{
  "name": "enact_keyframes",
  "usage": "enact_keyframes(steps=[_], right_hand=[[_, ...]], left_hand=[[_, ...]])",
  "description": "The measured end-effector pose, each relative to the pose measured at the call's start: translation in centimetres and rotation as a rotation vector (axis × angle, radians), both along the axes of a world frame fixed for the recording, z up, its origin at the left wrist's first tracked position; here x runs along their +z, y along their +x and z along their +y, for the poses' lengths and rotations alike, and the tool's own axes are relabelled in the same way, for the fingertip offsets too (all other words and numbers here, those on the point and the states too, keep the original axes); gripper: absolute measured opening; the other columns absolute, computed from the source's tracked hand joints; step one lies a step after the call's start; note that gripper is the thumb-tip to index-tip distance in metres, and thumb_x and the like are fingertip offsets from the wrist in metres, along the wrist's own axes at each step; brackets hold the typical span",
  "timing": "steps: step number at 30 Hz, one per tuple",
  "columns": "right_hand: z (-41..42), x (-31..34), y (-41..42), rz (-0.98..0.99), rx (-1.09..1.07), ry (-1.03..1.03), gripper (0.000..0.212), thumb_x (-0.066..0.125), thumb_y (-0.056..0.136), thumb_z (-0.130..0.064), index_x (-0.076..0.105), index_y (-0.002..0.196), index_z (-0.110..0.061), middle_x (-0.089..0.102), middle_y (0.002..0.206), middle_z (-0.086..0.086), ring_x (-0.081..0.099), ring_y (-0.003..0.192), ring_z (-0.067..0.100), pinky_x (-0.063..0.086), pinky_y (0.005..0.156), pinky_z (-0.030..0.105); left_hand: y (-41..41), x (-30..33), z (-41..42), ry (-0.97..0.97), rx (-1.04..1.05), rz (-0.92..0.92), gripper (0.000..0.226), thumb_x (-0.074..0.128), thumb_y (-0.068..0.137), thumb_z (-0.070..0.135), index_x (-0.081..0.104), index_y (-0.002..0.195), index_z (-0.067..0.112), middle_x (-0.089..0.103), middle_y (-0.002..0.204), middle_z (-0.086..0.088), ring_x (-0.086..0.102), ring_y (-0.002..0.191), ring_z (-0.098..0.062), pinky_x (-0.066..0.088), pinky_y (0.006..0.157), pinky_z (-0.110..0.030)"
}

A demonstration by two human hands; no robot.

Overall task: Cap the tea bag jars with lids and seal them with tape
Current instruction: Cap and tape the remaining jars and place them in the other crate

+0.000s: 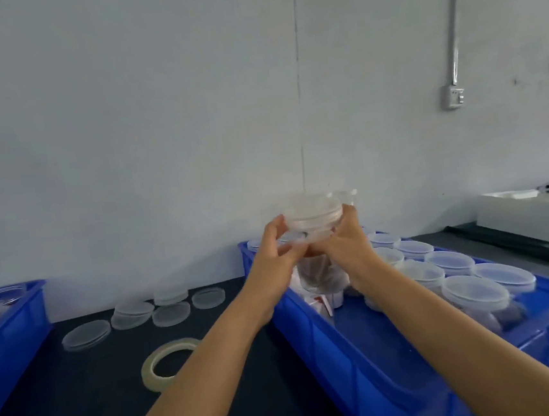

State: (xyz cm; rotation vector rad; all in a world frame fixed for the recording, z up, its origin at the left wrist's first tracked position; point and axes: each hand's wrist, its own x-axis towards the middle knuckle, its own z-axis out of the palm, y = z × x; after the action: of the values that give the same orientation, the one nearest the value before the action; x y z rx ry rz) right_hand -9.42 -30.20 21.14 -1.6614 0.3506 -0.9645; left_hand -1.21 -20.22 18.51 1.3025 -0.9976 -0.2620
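Hands: left hand point(279, 251), right hand point(347, 244) grip lidded jar point(312, 217) | jar body hidden | tape unclear

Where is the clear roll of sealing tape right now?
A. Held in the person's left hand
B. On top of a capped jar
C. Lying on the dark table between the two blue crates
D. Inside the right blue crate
C: the clear roll of sealing tape lies flat on the dark table, beside the left forearm, with neither hand on it.

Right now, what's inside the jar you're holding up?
Brownish tea bags show through the clear jar, held by the left hand and right hand. The fingers cover its upper part, so how full stays hidden.
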Motion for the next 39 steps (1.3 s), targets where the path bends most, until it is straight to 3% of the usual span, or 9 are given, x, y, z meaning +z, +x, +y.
enact_keyframes(steps=[3, 6, 13, 20, 28, 31, 34, 37, 39], right_hand=[[-3.0, -1.4, -1.2, 0.101, -0.103, 0.122, 0.069, 0.078, 0.071, 0.008, 0.034, 0.121, -0.010, 0.056, 0.095, 0.006, 0.056, 0.075, 0.008, 0.048, 0.046, 0.018], [-6.3, -3.3, -2.0, 0.373, -0.200, 0.131, 0.080, 0.080, 0.068, 0.006, 0.033, 0.131, -0.007, 0.058, 0.104, 0.014, 0.060, 0.092, 0.025, 0.054, 0.072, 0.035], [-10.9, -6.2, -1.7, 0.732, -0.223, 0.113, 0.104, 0.086, 0.059, 0.005, 0.021, 0.141, -0.007, 0.049, 0.128, 0.023, 0.048, 0.121, 0.038, 0.049, 0.082, 0.045], [-12.1, -7.2, -0.4, 1.043, -0.213, -0.144, 0.059, 0.079, 0.073, -0.007, 0.043, 0.119, -0.008, 0.056, 0.104, 0.012, 0.061, 0.104, 0.032, 0.055, 0.067, 0.034], [-11.9, -7.9, 0.9, 0.847, -0.317, -0.169, 0.048, 0.057, 0.088, -0.003, 0.038, 0.132, 0.004, 0.050, 0.078, 0.010, 0.055, 0.059, 0.019, 0.044, 0.047, 0.023], [-11.0, -7.3, 1.0, 0.814, -0.287, -0.080, 0.012, 0.054, 0.093, -0.003, 0.053, 0.099, 0.006, 0.053, 0.075, 0.013, 0.052, 0.057, 0.020, 0.043, 0.048, 0.026], [-10.2, -6.9, 1.4, 0.881, -0.268, -0.024, 0.027, 0.048, 0.098, -0.010, 0.048, 0.071, -0.003, 0.052, 0.067, 0.011, 0.052, 0.055, 0.021, 0.041, 0.047, 0.027], [-8.6, -5.5, 1.9, 0.995, -0.299, -0.018, 0.025, 0.046, 0.101, -0.018, 0.054, 0.110, 0.004, 0.063, 0.091, 0.020, 0.064, 0.080, 0.029, 0.050, 0.061, 0.036], [-7.7, -4.9, 2.6, 0.906, -0.330, -0.140, 0.057, 0.051, 0.097, -0.013, 0.022, 0.145, -0.001, 0.058, 0.107, 0.023, 0.061, 0.087, 0.030, 0.051, 0.070, 0.038]], left_hand=[[-0.8, -1.4, -3.7, 0.135, -0.034, -0.024, 0.053, 0.059, 0.095, 0.016, 0.033, 0.134, 0.041, 0.049, 0.124, 0.021, 0.056, 0.097, 0.014, 0.044, 0.076, -0.004], [-1.8, -2.9, -6.4, 0.300, -0.029, -0.128, 0.074, 0.061, 0.094, 0.028, 0.015, 0.152, 0.029, 0.046, 0.131, 0.009, 0.050, 0.110, -0.007, 0.042, 0.088, -0.017], [-2.4, -4.7, -9.3, 0.600, -0.011, -0.414, 0.051, 0.052, 0.097, 0.026, 0.034, 0.144, 0.016, 0.053, 0.136, -0.012, 0.052, 0.121, -0.027, 0.045, 0.096, -0.037], [-2.4, -5.5, -10.2, 0.760, 0.113, -0.638, 0.052, 0.051, 0.095, 0.017, 0.038, 0.145, 0.018, 0.053, 0.135, -0.016, 0.052, 0.122, -0.032, 0.043, 0.098, -0.041], [-1.4, -5.4, -11.8, 0.862, 0.032, -0.522, 0.067, 0.049, 0.096, 0.021, 0.014, 0.153, 0.019, 0.049, 0.138, -0.021, 0.051, 0.122, -0.034, 0.043, 0.095, -0.041], [-1.3, -5.5, -11.7, 0.905, -0.011, -0.523, 0.075, 0.052, 0.094, 0.021, 0.006, 0.154, 0.021, 0.048, 0.141, -0.018, 0.051, 0.123, -0.033, 0.042, 0.094, -0.039], [-1.7, -5.2, -10.8, 0.837, 0.033, -0.588, 0.055, 0.053, 0.095, 0.023, 0.030, 0.144, 0.014, 0.058, 0.126, -0.016, 0.057, 0.111, -0.031, 0.044, 0.082, -0.038], [-1.4, -4.1, -8.2, 0.673, 0.118, -0.630, 0.041, 0.049, 0.096, 0.023, 0.046, 0.134, 0.011, 0.061, 0.123, -0.012, 0.059, 0.108, -0.028, 0.047, 0.085, -0.039], [-0.6, -3.3, -5.8, 0.592, 0.177, -0.660, 0.036, 0.048, 0.096, 0.021, 0.053, 0.130, 0.014, 0.061, 0.126, -0.007, 0.057, 0.112, -0.024, 0.043, 0.086, -0.034]])
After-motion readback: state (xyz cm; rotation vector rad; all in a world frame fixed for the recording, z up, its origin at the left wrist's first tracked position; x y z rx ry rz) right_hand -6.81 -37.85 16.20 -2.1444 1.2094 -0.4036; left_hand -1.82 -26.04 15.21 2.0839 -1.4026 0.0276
